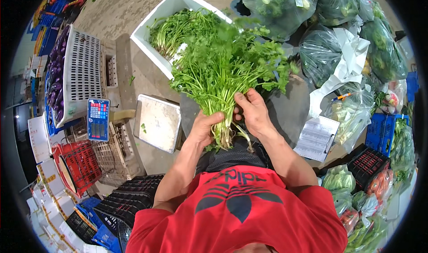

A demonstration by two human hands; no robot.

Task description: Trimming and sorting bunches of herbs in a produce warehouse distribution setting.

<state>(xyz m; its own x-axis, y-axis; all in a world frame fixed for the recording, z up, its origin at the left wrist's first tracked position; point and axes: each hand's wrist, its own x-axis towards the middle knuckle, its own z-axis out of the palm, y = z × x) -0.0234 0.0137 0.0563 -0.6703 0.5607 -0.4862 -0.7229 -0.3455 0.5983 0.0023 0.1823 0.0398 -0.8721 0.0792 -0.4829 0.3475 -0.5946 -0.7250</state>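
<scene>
Two bare hands work on one bunch of coriander (232, 70), which lies above the lap, roots toward the body and leaves fanning away, overlapping in this view the right-hand side of a white foam box (161, 13) that contains further coriander (176, 34). The left hand (206, 127) has its grip clamped round the lower stems, just above the pale roots. The right hand (256, 114) is at the bundle's right edge, thumb and forefinger close together; whether its grip pinches any stem cannot be told. A stray rooted stem (243, 134) slants out beneath it. The step in hand appears to be gathering and tidying the bunch. The next move would seem to call for steady left-hand pressure, firm without crushing, while the right aligns or draws away the stray stem. A weighing platform (157, 124) stands near the left forearm, bearing only leaf scraps.
</scene>
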